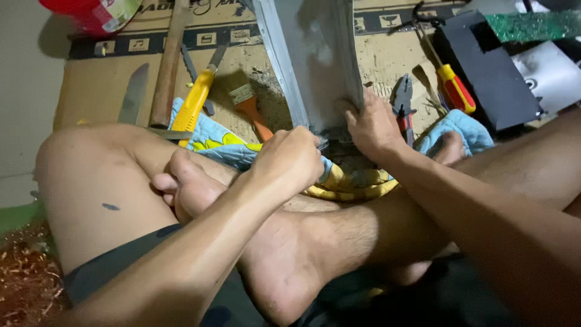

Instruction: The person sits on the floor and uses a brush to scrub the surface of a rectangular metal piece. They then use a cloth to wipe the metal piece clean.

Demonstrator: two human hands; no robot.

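A grey metal panel (315, 54) stands upright on the cardboard in front of my crossed legs. My right hand (372, 127) presses against its lower right edge and holds it steady. My left hand (290, 157) is closed in a fist at the panel's bottom edge, gripping a small tool whose dark tip just shows; I cannot tell what kind it is. A blue and yellow cloth (230, 145) lies under the panel and over my feet.
On the cardboard (91, 85) lie a yellow-handled tool (193, 100), a knife blade (133, 94), a wooden handle (168, 60), an orange-handled brush (251, 109), pliers (403, 103) and a red and yellow screwdriver (455, 88). A black box (484, 66) sits at right. Copper shavings (24, 272) lie lower left.
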